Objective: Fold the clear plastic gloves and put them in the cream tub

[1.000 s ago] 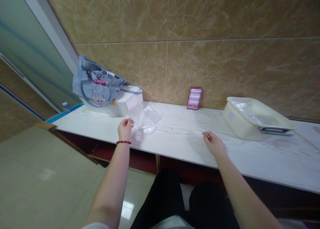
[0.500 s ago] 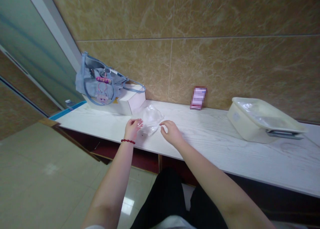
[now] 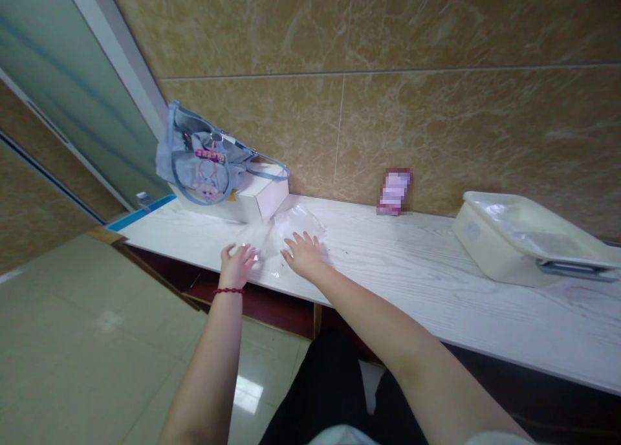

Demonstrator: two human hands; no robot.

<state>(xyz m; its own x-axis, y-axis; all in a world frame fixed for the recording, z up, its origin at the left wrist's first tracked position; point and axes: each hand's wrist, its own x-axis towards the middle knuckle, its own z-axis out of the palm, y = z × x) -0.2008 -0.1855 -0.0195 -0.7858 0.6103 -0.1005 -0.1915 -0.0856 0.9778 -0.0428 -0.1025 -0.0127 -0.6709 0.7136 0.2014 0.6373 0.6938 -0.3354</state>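
Thin clear plastic (image 3: 297,220) lies crumpled and spread on the white wood-grain counter (image 3: 388,264), in front of a white box. At its left edge is my left hand (image 3: 236,264), wearing a red bracelet, with the fingers apart and curved over the plastic. My right hand (image 3: 303,254) rests on the right part of the plastic, palm down, fingers spread. Neither hand has its fingers closed round anything.
A blue bag (image 3: 198,154) with charms sits on the white box (image 3: 264,196) at the back left. A phone (image 3: 394,191) leans on the tiled wall. A cream bin (image 3: 504,244) holding clear plastic stands at the right.
My left hand has shifted left and its fingers have opened. My right hand has moved left onto the plastic with its fingers spread. The plastic now reaches further left and nearer the front.
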